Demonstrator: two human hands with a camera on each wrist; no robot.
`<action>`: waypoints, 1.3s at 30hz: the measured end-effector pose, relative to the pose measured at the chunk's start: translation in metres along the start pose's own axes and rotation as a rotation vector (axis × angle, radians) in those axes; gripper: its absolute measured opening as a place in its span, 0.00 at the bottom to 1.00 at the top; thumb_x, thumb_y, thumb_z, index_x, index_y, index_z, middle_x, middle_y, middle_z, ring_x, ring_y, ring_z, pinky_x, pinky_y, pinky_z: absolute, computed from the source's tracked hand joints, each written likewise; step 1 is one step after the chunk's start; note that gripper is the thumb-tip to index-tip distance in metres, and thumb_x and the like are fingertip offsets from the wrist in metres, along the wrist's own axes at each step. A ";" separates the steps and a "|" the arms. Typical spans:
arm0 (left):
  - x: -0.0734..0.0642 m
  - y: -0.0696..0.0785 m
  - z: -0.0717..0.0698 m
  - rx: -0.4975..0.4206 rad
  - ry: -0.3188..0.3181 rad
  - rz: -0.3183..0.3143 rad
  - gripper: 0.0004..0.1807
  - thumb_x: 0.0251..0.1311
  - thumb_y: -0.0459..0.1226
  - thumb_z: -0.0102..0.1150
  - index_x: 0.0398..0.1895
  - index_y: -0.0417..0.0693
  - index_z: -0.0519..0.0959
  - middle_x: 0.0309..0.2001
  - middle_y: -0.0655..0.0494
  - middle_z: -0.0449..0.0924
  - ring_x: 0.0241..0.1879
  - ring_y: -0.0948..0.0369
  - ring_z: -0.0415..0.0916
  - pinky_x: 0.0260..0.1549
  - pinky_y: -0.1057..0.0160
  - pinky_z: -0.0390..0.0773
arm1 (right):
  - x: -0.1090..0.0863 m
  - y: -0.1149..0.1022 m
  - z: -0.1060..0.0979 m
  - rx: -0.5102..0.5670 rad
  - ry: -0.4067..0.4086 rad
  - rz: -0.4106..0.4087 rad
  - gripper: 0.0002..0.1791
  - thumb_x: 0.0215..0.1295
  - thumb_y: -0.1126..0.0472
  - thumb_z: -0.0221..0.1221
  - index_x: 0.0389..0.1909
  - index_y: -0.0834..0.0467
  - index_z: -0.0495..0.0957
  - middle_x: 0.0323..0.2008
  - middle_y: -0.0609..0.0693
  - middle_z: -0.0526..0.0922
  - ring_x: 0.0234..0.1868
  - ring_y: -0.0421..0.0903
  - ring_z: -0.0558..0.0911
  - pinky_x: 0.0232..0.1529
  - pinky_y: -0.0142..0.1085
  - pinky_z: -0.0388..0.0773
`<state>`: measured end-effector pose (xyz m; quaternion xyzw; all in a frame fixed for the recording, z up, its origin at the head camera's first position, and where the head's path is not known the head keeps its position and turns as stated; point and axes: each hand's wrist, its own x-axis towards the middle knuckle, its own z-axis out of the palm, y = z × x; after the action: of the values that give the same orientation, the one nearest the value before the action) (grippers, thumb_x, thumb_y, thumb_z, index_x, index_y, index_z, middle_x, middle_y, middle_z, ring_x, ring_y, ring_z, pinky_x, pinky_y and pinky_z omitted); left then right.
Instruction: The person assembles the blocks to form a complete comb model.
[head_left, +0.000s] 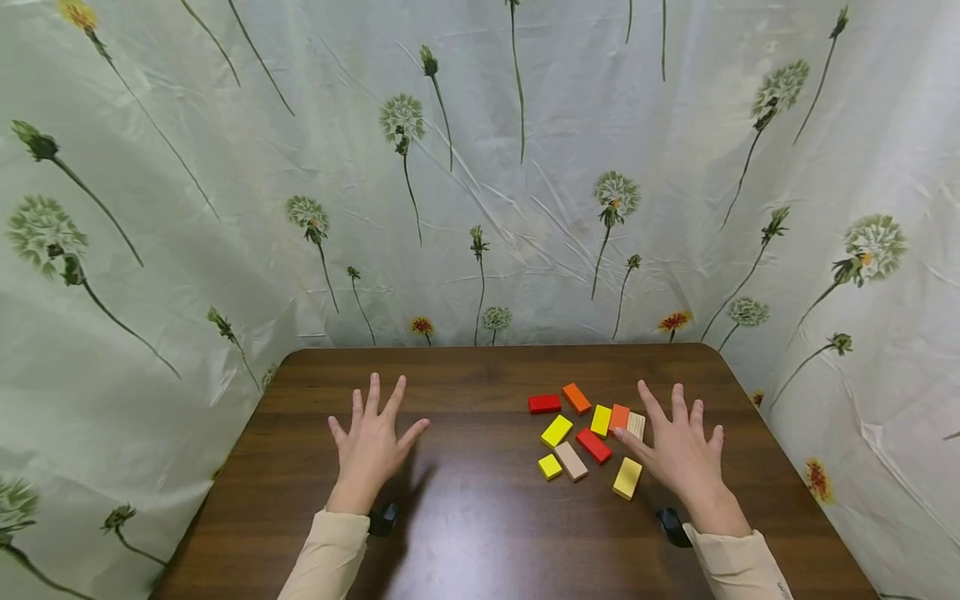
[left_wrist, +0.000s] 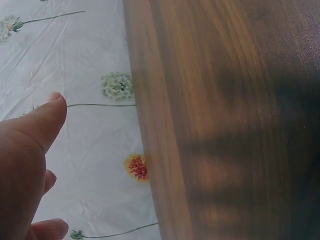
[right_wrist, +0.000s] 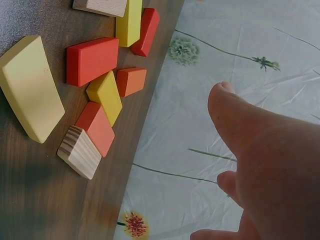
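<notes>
Head view: your left hand (head_left: 367, 450) and right hand (head_left: 684, 457) have fingers wide, holding nothing; the blocks (head_left: 594, 446) lie toward the counter's (head_left: 465, 508) far right corner.

Left wrist view: the far edge shows beside your hand, which could help steady blocks.

Right wrist view: an orange block (right_wrist: 96, 129) touches the striped block (right_wrist: 80, 153), so pinch one by its sides, gently.

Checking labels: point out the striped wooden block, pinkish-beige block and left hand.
Striped wooden block (right_wrist: 84, 157): right wrist view, middle of its light grained face.
Pinkish-beige block (head_left: 571, 462): head view, middle of its top face.
Left hand (head_left: 371, 447): head view, back of the hand.
</notes>
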<state>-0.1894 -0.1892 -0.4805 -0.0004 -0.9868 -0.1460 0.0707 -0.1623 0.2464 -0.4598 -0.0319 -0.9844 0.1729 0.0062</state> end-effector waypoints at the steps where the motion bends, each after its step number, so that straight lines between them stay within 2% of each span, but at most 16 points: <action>1: 0.000 0.000 0.000 0.002 -0.003 0.002 0.48 0.72 0.65 0.59 0.88 0.66 0.53 0.88 0.40 0.43 0.83 0.31 0.49 0.69 0.14 0.47 | 0.000 0.000 0.000 0.000 -0.001 0.001 0.54 0.71 0.28 0.60 0.88 0.49 0.50 0.82 0.80 0.43 0.78 0.89 0.46 0.67 0.86 0.45; 6: 0.001 0.000 0.000 0.022 0.012 0.017 0.47 0.73 0.64 0.58 0.88 0.64 0.54 0.87 0.36 0.48 0.80 0.33 0.61 0.68 0.18 0.61 | 0.001 0.002 0.000 -0.017 0.000 0.003 0.52 0.72 0.32 0.62 0.86 0.51 0.54 0.81 0.80 0.48 0.78 0.88 0.50 0.68 0.84 0.51; 12: 0.002 0.001 0.002 0.017 0.069 0.037 0.45 0.72 0.63 0.61 0.86 0.61 0.60 0.83 0.34 0.59 0.72 0.33 0.71 0.64 0.21 0.68 | 0.000 0.005 0.001 -0.034 0.029 -0.016 0.48 0.73 0.34 0.62 0.84 0.53 0.60 0.78 0.80 0.57 0.76 0.86 0.57 0.65 0.82 0.61; 17: 0.003 0.002 0.003 -0.001 0.108 0.068 0.43 0.71 0.61 0.64 0.83 0.57 0.66 0.77 0.33 0.69 0.66 0.34 0.78 0.59 0.25 0.75 | 0.000 0.007 0.002 -0.035 0.064 -0.033 0.43 0.73 0.37 0.64 0.80 0.57 0.66 0.74 0.79 0.65 0.70 0.84 0.69 0.57 0.78 0.71; 21: 0.006 0.006 0.004 -0.020 0.124 0.093 0.40 0.71 0.60 0.65 0.81 0.55 0.70 0.71 0.35 0.76 0.62 0.36 0.81 0.54 0.28 0.79 | 0.000 0.007 0.002 -0.020 0.067 -0.036 0.41 0.73 0.40 0.65 0.78 0.59 0.70 0.71 0.78 0.70 0.63 0.82 0.75 0.53 0.75 0.75; 26: 0.010 0.012 0.007 -0.059 0.128 0.129 0.37 0.70 0.57 0.68 0.77 0.53 0.75 0.63 0.37 0.82 0.58 0.38 0.83 0.49 0.32 0.81 | 0.003 0.007 0.003 -0.014 0.067 -0.032 0.38 0.72 0.42 0.67 0.74 0.60 0.74 0.65 0.75 0.77 0.59 0.77 0.78 0.51 0.71 0.78; 32: 0.018 0.019 0.013 -0.085 0.134 0.200 0.33 0.68 0.54 0.70 0.71 0.49 0.80 0.57 0.40 0.85 0.55 0.42 0.85 0.46 0.36 0.83 | 0.012 0.005 0.006 -0.012 0.067 -0.033 0.35 0.71 0.45 0.68 0.70 0.62 0.78 0.62 0.74 0.80 0.56 0.73 0.80 0.50 0.66 0.80; 36: 0.025 0.024 0.019 -0.092 0.159 0.262 0.29 0.67 0.52 0.72 0.66 0.48 0.84 0.52 0.42 0.87 0.48 0.45 0.87 0.43 0.39 0.84 | 0.021 0.002 0.009 -0.008 0.058 -0.037 0.33 0.71 0.47 0.69 0.68 0.63 0.79 0.59 0.72 0.82 0.52 0.71 0.81 0.48 0.63 0.81; 39: 0.031 0.028 0.024 -0.123 0.146 0.286 0.27 0.67 0.51 0.73 0.63 0.48 0.85 0.49 0.44 0.87 0.44 0.47 0.87 0.42 0.42 0.85 | 0.029 -0.001 0.011 0.012 0.047 -0.042 0.31 0.72 0.48 0.68 0.68 0.63 0.80 0.58 0.70 0.83 0.53 0.70 0.81 0.49 0.62 0.81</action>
<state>-0.2231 -0.1561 -0.4907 -0.1344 -0.9581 -0.1942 0.1620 -0.1919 0.2439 -0.4697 -0.0153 -0.9834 0.1779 0.0331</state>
